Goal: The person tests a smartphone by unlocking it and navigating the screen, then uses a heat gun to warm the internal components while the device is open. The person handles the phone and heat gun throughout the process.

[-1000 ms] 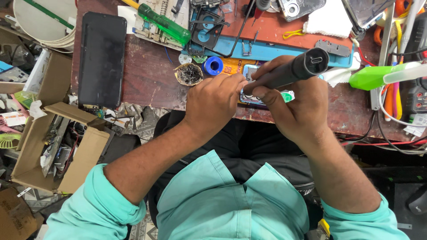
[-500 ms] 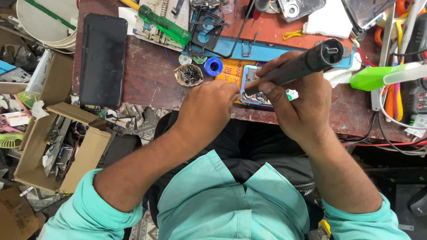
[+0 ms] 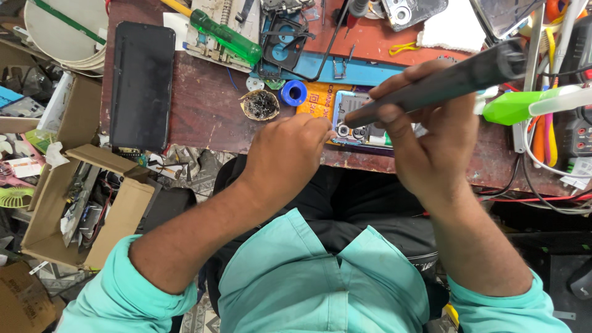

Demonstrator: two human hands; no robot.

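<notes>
Dark tool poised over an opened phone on a cluttered repair table.

Seen from the head camera, the right hand (image 3: 431,142) is closed around a thick black pen-shaped tool (image 3: 431,86), its tip aimed down at the opened phone (image 3: 361,126) lying near the front edge of the reddish-brown table (image 3: 203,111). The left hand (image 3: 287,157) rests just beside the phone with fingers curled against its edge, steadying it; whether it pinches anything cannot be told. With the phone's back off and its camera rings and inner parts bare, the job looks mid-way to me: opening is done, closing up remains. A black phone (image 3: 142,83) lies face down well to the left, a green-handled screwdriver (image 3: 225,37) behind, a small blue ring (image 3: 293,92) near.
</notes>
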